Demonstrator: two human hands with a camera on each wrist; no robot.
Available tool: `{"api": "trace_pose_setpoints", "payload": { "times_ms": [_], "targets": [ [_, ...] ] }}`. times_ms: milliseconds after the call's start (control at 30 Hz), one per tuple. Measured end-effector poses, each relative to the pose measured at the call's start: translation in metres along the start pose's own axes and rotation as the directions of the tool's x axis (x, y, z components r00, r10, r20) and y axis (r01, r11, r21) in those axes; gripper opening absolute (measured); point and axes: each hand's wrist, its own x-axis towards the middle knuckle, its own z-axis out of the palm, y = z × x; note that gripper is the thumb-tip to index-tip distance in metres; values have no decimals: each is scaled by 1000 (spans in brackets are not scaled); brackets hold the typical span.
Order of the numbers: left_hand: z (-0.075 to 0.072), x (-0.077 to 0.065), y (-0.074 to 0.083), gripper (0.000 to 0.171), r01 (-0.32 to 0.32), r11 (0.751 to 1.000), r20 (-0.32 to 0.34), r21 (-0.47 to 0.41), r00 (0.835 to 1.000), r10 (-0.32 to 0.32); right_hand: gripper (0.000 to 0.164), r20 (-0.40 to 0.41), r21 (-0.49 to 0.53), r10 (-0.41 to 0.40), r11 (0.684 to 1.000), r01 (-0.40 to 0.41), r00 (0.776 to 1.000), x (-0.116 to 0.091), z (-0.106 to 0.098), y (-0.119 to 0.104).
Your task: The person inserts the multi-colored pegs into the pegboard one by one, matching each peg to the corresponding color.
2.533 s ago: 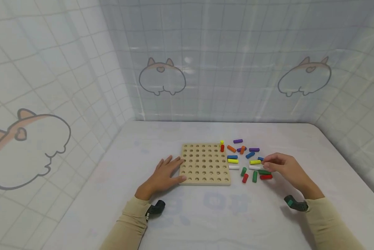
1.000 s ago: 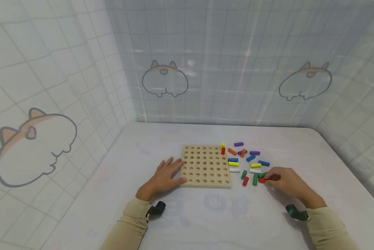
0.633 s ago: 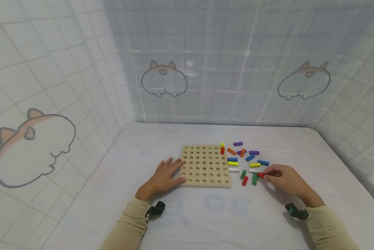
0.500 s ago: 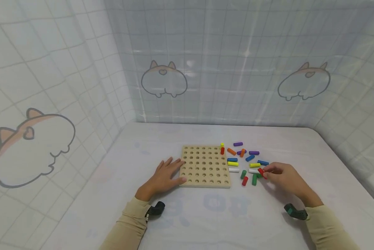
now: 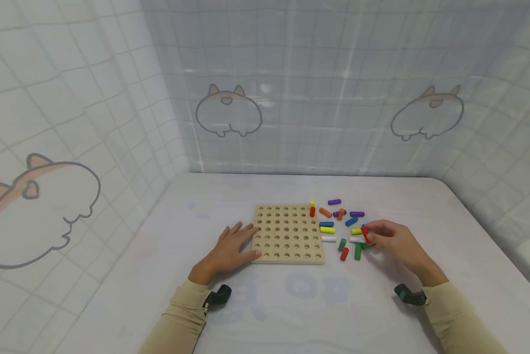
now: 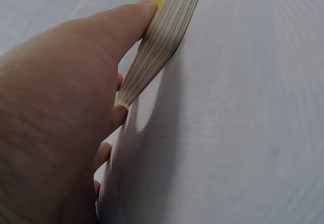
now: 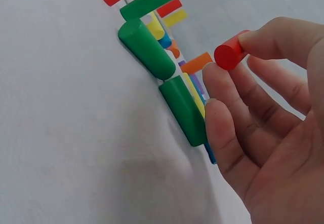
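A pale wooden pegboard (image 5: pixel 287 233) with rows of round holes lies on the table. The left hand (image 5: pixel 229 248) rests at its left side, thumb and fingertips on the edge, and the left wrist view shows the thumb against the layered wood side (image 6: pixel 162 41). Between thumb and fingertips the right hand (image 5: pixel 397 243) pinches a red peg (image 7: pixel 233 50), tilted and raised over the loose pegs. Just beneath are a white peg (image 5: pixel 357 239) and green pegs (image 7: pixel 149 49). A red peg (image 5: pixel 312 212) and a yellow peg (image 5: pixel 312 203) stand upright at the board's far right corner.
Right of the board lie several loose pegs, among them purple (image 5: pixel 334 202), orange (image 5: pixel 325 213), blue (image 5: pixel 351 221), yellow (image 5: pixel 327 230) and another red peg (image 5: pixel 344 253). A white tiled-print curtain (image 5: pixel 327 123) surrounds the white table (image 5: pixel 291 314) at the back and sides.
The right hand moved from near the blue peg down to the red peg at the lower right, took hold of it, then raised it up and left, tilting it more upright. The left hand stays put.
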Motion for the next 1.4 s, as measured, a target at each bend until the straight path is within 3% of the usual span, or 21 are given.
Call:
{"api": "trace_pose_setpoints", "payload": {
  "times_ms": [467,800,1200,1400],
  "targets": [
    [3,2,-2,79,-10,1000,6,0,1000,10,57,0,-24,-26,999,26,1000,11,8,-8],
    [2,-1,-3,79,0,1000,0,-1,1000,0,53,31,107,-82,991,78,996,25,18,-19],
    [0,0,-2,79,8,1000,3,7,1000,-8,53,48,191,-19,982,10,999,39,29,-31],
    [-1,0,-1,79,1,1000,-1,-5,1000,-1,51,46,185,32,982,-40,998,47,31,-41]
  ]
}}
